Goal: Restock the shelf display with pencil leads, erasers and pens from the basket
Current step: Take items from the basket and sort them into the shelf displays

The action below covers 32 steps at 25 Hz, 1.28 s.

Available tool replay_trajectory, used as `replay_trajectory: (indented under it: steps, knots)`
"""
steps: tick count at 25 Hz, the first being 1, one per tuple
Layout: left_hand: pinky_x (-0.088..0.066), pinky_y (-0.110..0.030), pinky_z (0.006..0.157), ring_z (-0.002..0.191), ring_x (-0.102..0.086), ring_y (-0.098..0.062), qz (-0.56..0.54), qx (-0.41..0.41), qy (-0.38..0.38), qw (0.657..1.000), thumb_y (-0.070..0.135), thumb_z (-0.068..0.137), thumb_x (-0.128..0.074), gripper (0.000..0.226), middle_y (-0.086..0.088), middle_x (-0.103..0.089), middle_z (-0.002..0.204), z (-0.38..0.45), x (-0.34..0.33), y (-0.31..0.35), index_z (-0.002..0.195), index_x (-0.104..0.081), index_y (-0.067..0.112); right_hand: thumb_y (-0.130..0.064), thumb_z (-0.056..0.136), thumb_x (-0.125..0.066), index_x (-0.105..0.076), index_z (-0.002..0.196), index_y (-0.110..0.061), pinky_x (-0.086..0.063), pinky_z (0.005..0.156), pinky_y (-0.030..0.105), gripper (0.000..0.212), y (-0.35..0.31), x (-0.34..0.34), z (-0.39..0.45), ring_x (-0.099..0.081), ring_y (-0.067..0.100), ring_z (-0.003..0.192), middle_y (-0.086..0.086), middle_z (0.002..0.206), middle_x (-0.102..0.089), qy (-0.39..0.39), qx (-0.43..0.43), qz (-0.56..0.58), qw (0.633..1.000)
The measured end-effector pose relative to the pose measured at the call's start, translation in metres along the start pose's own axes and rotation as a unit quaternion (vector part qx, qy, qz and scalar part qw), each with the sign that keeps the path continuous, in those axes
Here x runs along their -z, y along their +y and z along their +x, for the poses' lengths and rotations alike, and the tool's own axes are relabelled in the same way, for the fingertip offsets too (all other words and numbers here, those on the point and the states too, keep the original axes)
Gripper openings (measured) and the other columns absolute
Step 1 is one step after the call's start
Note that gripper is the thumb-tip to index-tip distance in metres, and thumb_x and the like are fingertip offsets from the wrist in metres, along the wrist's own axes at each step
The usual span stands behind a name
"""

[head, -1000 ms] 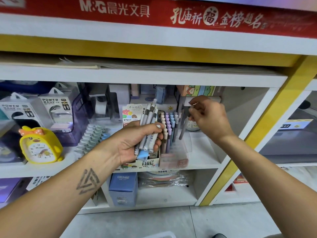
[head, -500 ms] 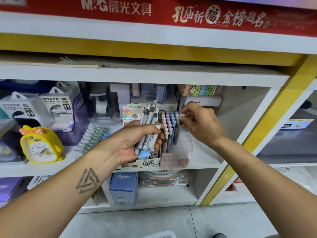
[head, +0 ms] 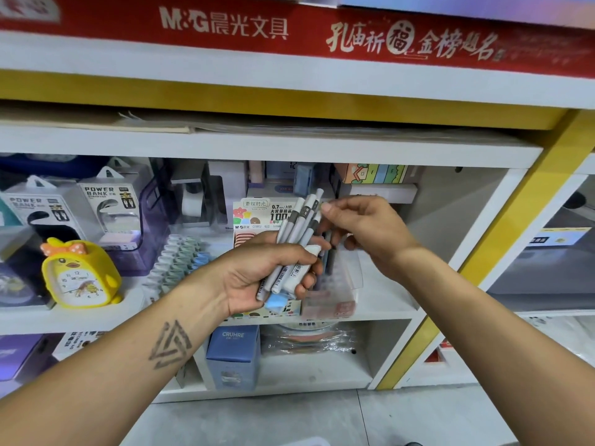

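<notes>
My left hand [head: 257, 272] grips a bundle of grey-and-white pens [head: 297, 226], held upright in front of the middle shelf, with a light blue eraser [head: 277, 300] tucked under them. My right hand [head: 363, 226] is at the top of the bundle, thumb and curled fingers pinching the upper end of one pen. Behind my hands a clear pen holder [head: 341, 284] stands on the shelf board [head: 386, 304]; its pens are mostly hidden. A pencil lead display box [head: 257, 214] stands left of it.
On the same shelf to the left are a yellow duck clock [head: 80, 275], power bank boxes [head: 106, 204] and a row of pastel clips [head: 177, 259]. A blue box [head: 233, 355] sits on the lower shelf. A yellow post [head: 515, 220] borders the bay on the right.
My right hand lowered a pen into the clear holder, let it go, then moved left to the top of the bundle. My left hand has stayed put.
</notes>
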<state>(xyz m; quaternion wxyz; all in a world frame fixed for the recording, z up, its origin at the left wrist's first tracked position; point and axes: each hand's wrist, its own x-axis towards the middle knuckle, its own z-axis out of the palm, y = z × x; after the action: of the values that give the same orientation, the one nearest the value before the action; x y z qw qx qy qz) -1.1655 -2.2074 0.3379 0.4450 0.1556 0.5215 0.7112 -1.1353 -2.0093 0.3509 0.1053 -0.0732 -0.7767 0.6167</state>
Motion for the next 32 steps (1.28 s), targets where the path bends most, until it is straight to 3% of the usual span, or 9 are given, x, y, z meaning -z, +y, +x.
replay_trajectory:
  steps: [3, 7, 9, 11, 13, 15, 18, 28, 32]
  knots:
    - [-0.049, -0.025, 0.049, 0.063, -0.06, -0.021, 0.005, 0.008, -0.011, 1.0, -0.002, 0.087, -0.062, 0.033, -0.017, -0.062, 0.082, 0.0, 0.0, -0.001, 0.12, -0.062, -0.002, -0.008, 0.091, -0.07, -0.072, 0.096, 0.002, -0.047, 0.05, 0.021, 0.012, -0.005, -0.001, -0.004, -0.058, 0.013, 0.055, 0.011, 0.074, -0.07, -0.058, -0.037, 0.095, 0.993]
    - [-0.05, -0.024, 0.049, 0.062, -0.06, -0.02, -0.007, 0.023, -0.01, 1.0, -0.002, 0.082, -0.067, 0.035, -0.017, -0.062, 0.082, -0.003, 0.003, 0.001, 0.116, -0.064, -0.004, 0.006, 0.095, -0.057, -0.066, 0.098, 0.006, -0.053, 0.053, 0.02, 0.01, -0.004, 0.019, 0.005, -0.061, 0.014, 0.055, 0.012, 0.073, -0.067, 0.113, -0.033, 0.205, 0.972]
    - [-0.051, -0.023, 0.048, 0.06, -0.06, -0.02, -0.019, 0.026, 0.009, 0.999, -0.003, 0.078, -0.066, 0.033, -0.018, -0.063, 0.081, -0.003, 0.004, 0.002, 0.111, -0.067, -0.005, 0.005, 0.096, -0.056, -0.067, 0.098, 0.003, -0.057, 0.058, 0.022, 0.012, 0.002, 0.032, 0.009, -0.06, 0.014, 0.054, 0.011, 0.072, -0.066, 0.181, 0.0, 0.123, 0.976]
    - [-0.051, -0.023, 0.047, 0.059, -0.06, -0.02, -0.037, 0.025, 0.025, 0.999, -0.004, 0.079, -0.063, 0.033, -0.017, -0.064, 0.08, -0.004, 0.004, 0.003, 0.112, -0.066, -0.006, -0.001, 0.096, -0.059, -0.067, 0.099, -0.003, -0.06, 0.066, 0.031, 0.009, 0.01, 0.037, 0.009, -0.064, 0.017, 0.057, 0.009, 0.071, -0.069, 0.171, 0.051, -0.04, 0.983]
    - [-0.051, -0.023, 0.046, 0.058, -0.06, -0.019, -0.05, 0.021, 0.035, 0.998, -0.005, 0.078, -0.062, 0.037, -0.017, -0.065, 0.078, -0.003, 0.005, 0.003, 0.116, -0.064, -0.006, -0.007, 0.096, -0.062, -0.066, 0.101, -0.012, -0.061, 0.071, 0.031, 0.007, 0.017, 0.034, 0.004, -0.07, 0.013, 0.063, 0.003, 0.073, -0.072, 0.131, 0.115, -0.23, 0.957]
    - [-0.051, -0.022, 0.046, 0.058, -0.06, -0.019, -0.05, 0.021, 0.038, 0.998, -0.004, 0.078, -0.061, 0.037, -0.016, -0.065, 0.078, -0.002, 0.004, 0.004, 0.115, -0.064, -0.005, -0.011, 0.098, -0.06, -0.065, 0.102, -0.016, -0.061, 0.071, 0.033, 0.008, 0.023, 0.03, 0.0, -0.071, 0.011, 0.07, 0.0, 0.079, -0.072, 0.1, 0.168, -0.339, 0.92]
    - [-0.051, -0.022, 0.046, 0.057, -0.061, -0.018, -0.043, 0.027, 0.038, 0.998, -0.004, 0.082, -0.059, 0.034, -0.016, -0.063, 0.079, 0.0, 0.001, 0.002, 0.116, -0.064, -0.007, -0.015, 0.1, -0.055, -0.061, 0.104, -0.016, -0.059, 0.072, 0.043, 0.007, 0.028, 0.027, 0.0, -0.07, 0.019, 0.078, 0.003, 0.084, -0.072, 0.079, 0.205, -0.38, 0.898]
    - [-0.051, -0.023, 0.047, 0.059, -0.06, -0.02, -0.035, 0.023, 0.02, 0.999, -0.003, 0.076, -0.064, 0.042, -0.018, -0.062, 0.082, 0.0, 0.002, 0.001, 0.118, -0.063, -0.007, -0.014, 0.098, -0.059, -0.068, 0.088, -0.011, -0.056, 0.067, 0.041, 0.014, 0.034, 0.028, 0.008, -0.065, 0.019, 0.073, 0.001, 0.078, -0.067, 0.054, 0.227, -0.415, 0.879]
    - [-0.05, -0.025, 0.049, 0.062, -0.059, -0.02, -0.026, 0.023, -0.016, 0.999, -0.004, 0.081, -0.064, 0.04, -0.018, -0.06, 0.084, 0.001, 0.003, -0.001, 0.12, -0.064, -0.003, -0.015, 0.099, -0.055, -0.069, 0.124, -0.011, -0.044, 0.081, 0.026, 0.029, 0.035, 0.026, 0.01, -0.06, 0.026, 0.096, 0.005, 0.1, -0.059, 0.044, 0.187, -0.51, 0.839]
